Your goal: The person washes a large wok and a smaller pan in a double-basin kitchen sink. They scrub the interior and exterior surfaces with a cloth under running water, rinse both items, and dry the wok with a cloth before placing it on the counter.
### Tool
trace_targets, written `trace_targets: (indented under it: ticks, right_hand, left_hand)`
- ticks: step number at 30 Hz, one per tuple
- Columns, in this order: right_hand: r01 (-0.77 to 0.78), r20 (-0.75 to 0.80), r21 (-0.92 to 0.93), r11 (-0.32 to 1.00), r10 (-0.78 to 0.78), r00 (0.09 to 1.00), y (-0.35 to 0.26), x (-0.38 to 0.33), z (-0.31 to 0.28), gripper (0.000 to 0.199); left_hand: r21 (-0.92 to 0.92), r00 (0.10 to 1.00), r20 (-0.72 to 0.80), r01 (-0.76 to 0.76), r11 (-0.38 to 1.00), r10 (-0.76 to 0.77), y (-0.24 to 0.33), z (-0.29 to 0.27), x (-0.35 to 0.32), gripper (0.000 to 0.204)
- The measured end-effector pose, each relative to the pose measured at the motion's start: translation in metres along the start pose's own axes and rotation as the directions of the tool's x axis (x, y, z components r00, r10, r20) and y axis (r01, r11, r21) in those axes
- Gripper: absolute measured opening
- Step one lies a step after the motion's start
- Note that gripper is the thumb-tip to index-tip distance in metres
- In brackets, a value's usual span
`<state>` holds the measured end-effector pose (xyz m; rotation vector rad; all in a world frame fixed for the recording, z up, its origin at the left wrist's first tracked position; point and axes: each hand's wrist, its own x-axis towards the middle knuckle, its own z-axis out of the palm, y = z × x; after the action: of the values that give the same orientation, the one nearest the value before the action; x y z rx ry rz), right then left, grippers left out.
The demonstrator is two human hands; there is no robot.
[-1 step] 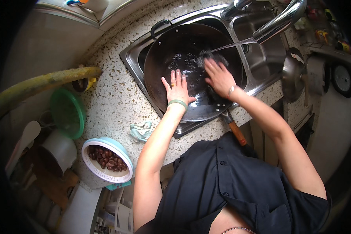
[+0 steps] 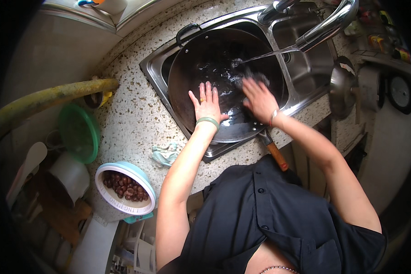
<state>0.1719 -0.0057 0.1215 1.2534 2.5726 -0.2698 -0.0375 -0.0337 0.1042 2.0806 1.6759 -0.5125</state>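
Note:
A large dark wok rests over the left basin of the steel sink, with water inside. From the faucet, a thin stream runs into it. My left hand, with a ring and a green bangle, lies flat on the wok's near-left inner side, fingers spread. My right hand is inside the wok on the right, its fingers stretched out and blurred by motion. Just beyond those fingertips is a blurred greyish patch; I cannot tell whether it is splashing water or a scrubber.
The wok's wooden handle sticks out over the counter edge toward me. A crumpled pale-blue cloth lies on the speckled counter. Left of it stand a bowl of brown chestnut-like pieces and a green basin. A metal lid is at right.
My right hand has shifted slightly toward me in the wok, and the blurred patch has moved with it. My left hand stays in place.

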Motion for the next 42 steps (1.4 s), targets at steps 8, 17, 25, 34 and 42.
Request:
trace_targets:
  ticks: [8, 17, 25, 34, 42]
  right_hand:
    - [0.057, 0.176, 0.420, 0.906, -0.142, 0.974, -0.057, -0.037, -0.009, 0.051]
    - [0.058, 0.142, 0.441, 0.896, -0.134, 0.981, -0.090, -0.051, -0.022, 0.041]
    - [0.028, 0.176, 0.323, 0.946, -0.090, 0.980, -0.053, -0.056, -0.023, 0.040]
    - [0.057, 0.144, 0.253, 0.966, -0.096, 0.985, -0.029, -0.065, -0.028, 0.040]
    - [0.051, 0.191, 0.448, 0.893, -0.150, 0.970, -0.045, -0.056, -0.043, 0.036]
  left_hand:
    - [0.063, 0.998, 0.050, -0.033, 0.997, 0.030, -0.004, 0.001, 0.005, 0.095]
    - [0.050, 0.998, 0.071, -0.005, 0.999, 0.002, -0.004, -0.001, 0.005, 0.097]
    - [0.047, 1.000, -0.008, -0.002, 0.999, 0.002, -0.002, 0.004, 0.003, 0.099]
    - [0.045, 0.999, -0.046, -0.003, 0.999, 0.006, -0.002, 0.007, 0.003, 0.100]
    - [0.039, 0.998, -0.054, -0.010, 0.999, 0.012, -0.006, 0.012, 0.002, 0.099]
